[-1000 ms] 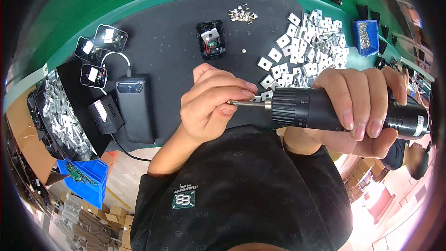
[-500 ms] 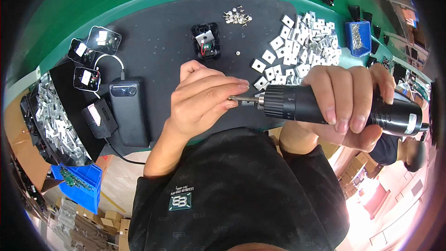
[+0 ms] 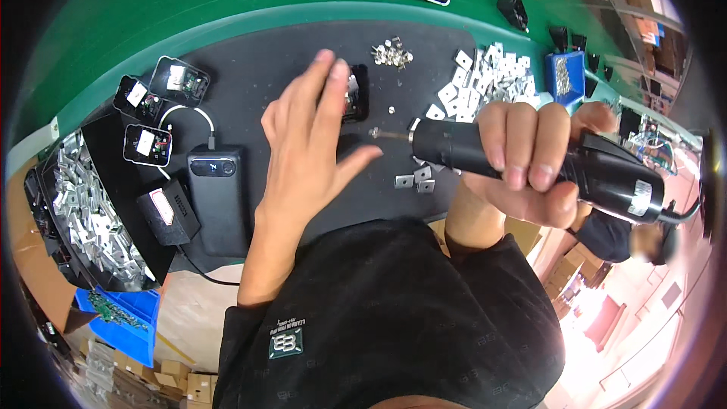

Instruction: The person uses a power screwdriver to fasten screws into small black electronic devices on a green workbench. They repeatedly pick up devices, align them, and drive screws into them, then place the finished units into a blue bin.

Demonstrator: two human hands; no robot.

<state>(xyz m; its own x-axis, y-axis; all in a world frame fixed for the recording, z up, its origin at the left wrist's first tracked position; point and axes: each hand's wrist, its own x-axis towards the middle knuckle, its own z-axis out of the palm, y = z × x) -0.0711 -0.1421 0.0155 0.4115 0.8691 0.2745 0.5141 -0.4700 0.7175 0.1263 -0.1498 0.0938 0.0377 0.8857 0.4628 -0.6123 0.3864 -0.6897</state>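
My right hand [image 3: 526,155] is wrapped round a black electric screwdriver [image 3: 450,148] held level, its bit pointing left. A small silver screw [image 3: 374,134] sits at the bit's tip. My left hand [image 3: 303,140] is open, fingers stretched forward and thumb apart, with nothing seen in it. Its fingertips reach beside a small black plastic housing [image 3: 362,92] on the dark mat and hide most of it. Beyond that lies a small heap of silver screws [image 3: 392,54], and a single screw [image 3: 391,110] rests nearer. Square metal plates [image 3: 492,79] with centre holes are heaped to the right.
At left are a black power bank [image 3: 219,212], a cable, a small black box [image 3: 168,212] and several housings [image 3: 180,82]. A black bin [image 3: 106,151] holds metal parts. A blue tray [image 3: 577,76] stands far right. Another person [image 3: 613,236] is at the right.
My left hand has left the bit tip, opened and moved forward to the housing. The screwdriver has shifted slightly left, and a screw now shows on its bit.
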